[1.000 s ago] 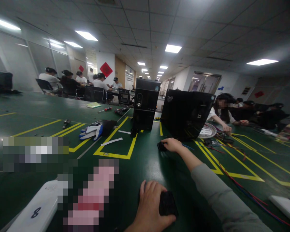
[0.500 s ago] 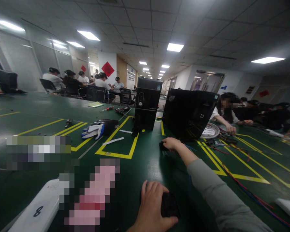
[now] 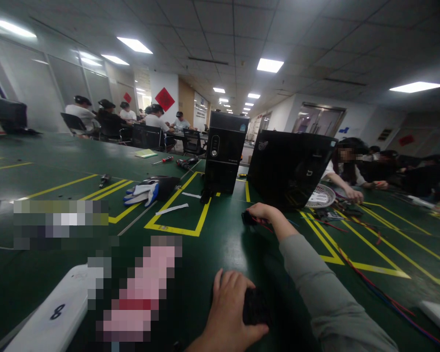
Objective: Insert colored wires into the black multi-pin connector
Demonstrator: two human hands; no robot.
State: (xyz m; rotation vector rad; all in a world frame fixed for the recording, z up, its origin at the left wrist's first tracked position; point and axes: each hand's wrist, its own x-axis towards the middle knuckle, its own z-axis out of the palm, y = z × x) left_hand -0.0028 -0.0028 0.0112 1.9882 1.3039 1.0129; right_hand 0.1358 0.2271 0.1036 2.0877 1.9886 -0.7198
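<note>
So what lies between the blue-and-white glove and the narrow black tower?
Head view: a black item against the glove, yellow tape, two white strips, and a small dark object, too unclear to name, at the tower's foot.

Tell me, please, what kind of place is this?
Probably a shared workshop or training room: a long green table marked with yellow tape, two black computer cases standing on it, and people seated at another table behind.
</note>
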